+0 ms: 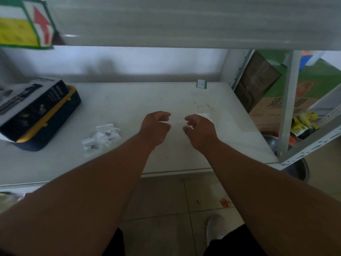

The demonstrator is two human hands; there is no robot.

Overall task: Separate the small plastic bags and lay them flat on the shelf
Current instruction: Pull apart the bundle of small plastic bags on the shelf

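light: dim, cool, brightest on back wall [147, 61] | shadows: soft | blur: upper shelf [184, 21] smeared | edges: wide-angle bowing | glare: none

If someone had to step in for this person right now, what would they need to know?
Left hand: fingers curled, seemingly pinching the edge of a small clear bag; blurred, so not certain.
Right hand: fingers curled at the bag's other edge, equally unclear.
A white bag lies on the shelf just beyond the right hand.
A pile of small bags sits left of the hands, near a dark box.
Done: perhaps one bag laid out.
Left: set this bag down flat, then separate the pile.
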